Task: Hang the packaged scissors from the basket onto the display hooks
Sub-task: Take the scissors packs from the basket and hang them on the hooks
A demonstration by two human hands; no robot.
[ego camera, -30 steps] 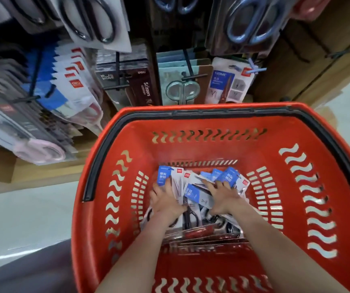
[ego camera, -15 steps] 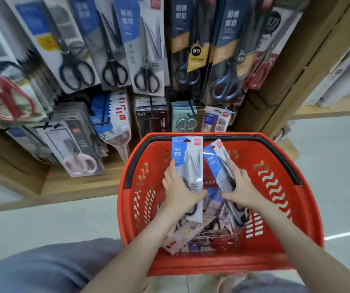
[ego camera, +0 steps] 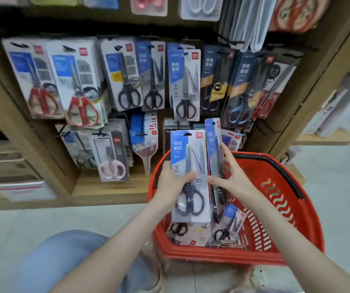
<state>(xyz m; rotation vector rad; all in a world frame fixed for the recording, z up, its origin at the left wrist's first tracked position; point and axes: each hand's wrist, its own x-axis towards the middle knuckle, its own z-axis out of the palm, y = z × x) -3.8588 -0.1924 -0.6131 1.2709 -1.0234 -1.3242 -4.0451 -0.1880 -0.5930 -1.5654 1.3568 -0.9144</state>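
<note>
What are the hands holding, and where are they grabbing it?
The left hand grips a scissors pack by its left edge, around the middle. The right hand pinches a second pack, seen edge-on, at its middle.

Dense wall of hanging scissor packs ahead; free air over right half of basket

The basket is red with pale wavy slots (its handle black); the scissors pack is blue and white, with black scissor grips.
</note>
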